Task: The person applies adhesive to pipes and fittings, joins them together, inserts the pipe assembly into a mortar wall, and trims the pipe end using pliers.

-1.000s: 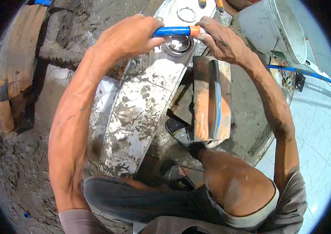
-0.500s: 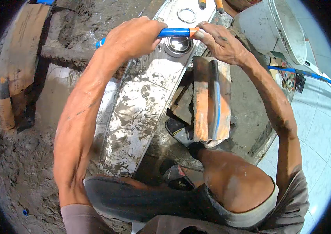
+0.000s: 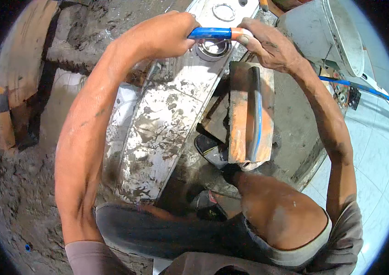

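A smooth, round blue tube (image 3: 212, 33) with an orange end piece (image 3: 238, 34) spans the gap between the two hands, over the upper part of a long pale panel (image 3: 167, 117); I cannot tell whether it touches the panel. The left hand (image 3: 175, 34) is closed in a fist round the blue part, while the right hand (image 3: 270, 43) grasps the orange end, thumb and fingers pressed about it. The panel is flat and straight-edged, blotched with grey mud, with a shiny ring (image 3: 224, 12) and a larger metal-rimmed circle (image 3: 213, 48) near its far end.

Right of the panel lies a rectangular trowel (image 3: 238, 112), its blade smeared orange and grey, its long bar handle (image 3: 257, 110) dark with a blue streak. Beside it is a dark shoe (image 3: 210, 149); a second shoe (image 3: 210, 208), nearer the body, bears a small reddish patch, too small to read. At upper right a white bucket (image 3: 311, 34) stands tilted, near a thin blue pipe (image 3: 364, 86) above glossy, veined tiles (image 3: 364, 156). Leftward, lumpy wet mud (image 3: 25, 197) surrounds a brown, cardboard-like strip (image 3: 27, 59) with blurred marks.
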Demonstrator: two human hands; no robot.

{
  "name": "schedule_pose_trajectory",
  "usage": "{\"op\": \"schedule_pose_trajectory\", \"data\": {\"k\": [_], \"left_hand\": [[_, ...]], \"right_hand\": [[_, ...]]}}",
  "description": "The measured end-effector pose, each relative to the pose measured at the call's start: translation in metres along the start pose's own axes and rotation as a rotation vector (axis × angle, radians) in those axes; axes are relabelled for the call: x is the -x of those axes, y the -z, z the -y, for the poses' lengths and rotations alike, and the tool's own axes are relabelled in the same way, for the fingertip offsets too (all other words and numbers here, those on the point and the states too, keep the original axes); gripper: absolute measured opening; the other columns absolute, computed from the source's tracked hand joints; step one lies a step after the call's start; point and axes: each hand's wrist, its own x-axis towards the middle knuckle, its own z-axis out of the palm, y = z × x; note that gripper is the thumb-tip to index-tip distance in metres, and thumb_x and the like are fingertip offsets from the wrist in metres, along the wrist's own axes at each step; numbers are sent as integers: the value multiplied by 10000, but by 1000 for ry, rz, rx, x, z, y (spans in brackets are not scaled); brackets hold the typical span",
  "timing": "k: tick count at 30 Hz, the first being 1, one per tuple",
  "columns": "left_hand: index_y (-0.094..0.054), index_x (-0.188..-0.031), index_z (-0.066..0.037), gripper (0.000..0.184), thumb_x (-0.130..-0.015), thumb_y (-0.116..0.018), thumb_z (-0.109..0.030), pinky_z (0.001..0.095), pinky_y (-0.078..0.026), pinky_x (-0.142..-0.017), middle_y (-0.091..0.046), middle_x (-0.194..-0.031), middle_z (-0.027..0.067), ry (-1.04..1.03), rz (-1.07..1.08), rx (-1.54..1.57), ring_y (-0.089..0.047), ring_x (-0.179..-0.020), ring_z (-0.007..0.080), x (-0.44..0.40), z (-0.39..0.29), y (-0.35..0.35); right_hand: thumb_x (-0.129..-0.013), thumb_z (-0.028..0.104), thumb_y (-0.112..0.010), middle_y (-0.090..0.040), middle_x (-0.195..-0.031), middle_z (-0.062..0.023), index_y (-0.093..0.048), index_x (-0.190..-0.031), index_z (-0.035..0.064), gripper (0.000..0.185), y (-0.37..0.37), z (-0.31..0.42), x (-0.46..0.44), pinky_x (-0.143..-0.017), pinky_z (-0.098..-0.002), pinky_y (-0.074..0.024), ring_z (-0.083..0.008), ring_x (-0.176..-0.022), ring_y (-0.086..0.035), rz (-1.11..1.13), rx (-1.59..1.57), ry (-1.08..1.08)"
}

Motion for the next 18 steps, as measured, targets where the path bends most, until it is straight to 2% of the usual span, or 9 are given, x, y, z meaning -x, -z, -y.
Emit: {"op": "schedule_pose_trajectory", "data": {"k": [4, 7, 8, 11, 14, 18], "left_hand": [[-721, -920, 1, 185, -823, -602, -103, 435, -498, -685, -681, -799, 232, -48, 88, 146, -640, -698, 350, -9, 0, 13], [-718, -919, 8, 185, -810, -602, -87, 431, -497, -676, -673, -775, 224, -93, 71, 152, -641, -686, 326, -11, 5, 11], [-716, -921, 9, 185, -804, -604, -79, 431, -497, -674, -670, -765, 219, -106, 51, 138, -643, -684, 321, -13, 7, 10], [-708, -916, -6, 160, -848, -655, -141, 377, -489, -640, -663, -716, 154, -213, -83, -168, -644, -671, 219, -14, 20, 0], [-699, -855, -8, 138, -777, -655, -113, 474, -532, -712, -683, -825, 241, 71, 94, -115, -686, -827, 395, -3, -25, 37], [-696, -849, -12, 118, -784, -641, -95, 472, -528, -707, -683, -821, 232, 57, 54, -135, -682, -830, 399, -2, -33, 45]], "right_hand": [[-1059, 342, -424, -549, -883, -175, -534, -1125, 29, 338, -3, -2, -2, -737, -426, -475, -341, -797, -572, -116, 68, 63], [-1034, 422, -460, -574, -824, -212, -540, -1000, 12, 419, -11, -2, -3, -682, -489, -459, -416, -763, -598, -132, -21, -12], [-1039, 414, -453, -566, -808, -213, -539, -992, 9, 417, -14, 0, -3, -677, -487, -453, -411, -752, -593, -122, -57, -29], [-1051, 392, -430, -539, -767, -212, -539, -977, 2, 411, -16, 8, -1, -664, -477, -439, -387, -714, -574, -101, -153, -62], [-1059, 377, -411, -506, -740, -198, -540, -974, -1, 409, -13, 11, 0, -656, -456, -431, -351, -675, -544, -100, -204, -57], [-1062, 362, -410, -484, -723, -180, -542, -965, -2, 399, -7, 15, 1, -653, -437, -428, -324, -659, -526, -97, -194, -73]]}}
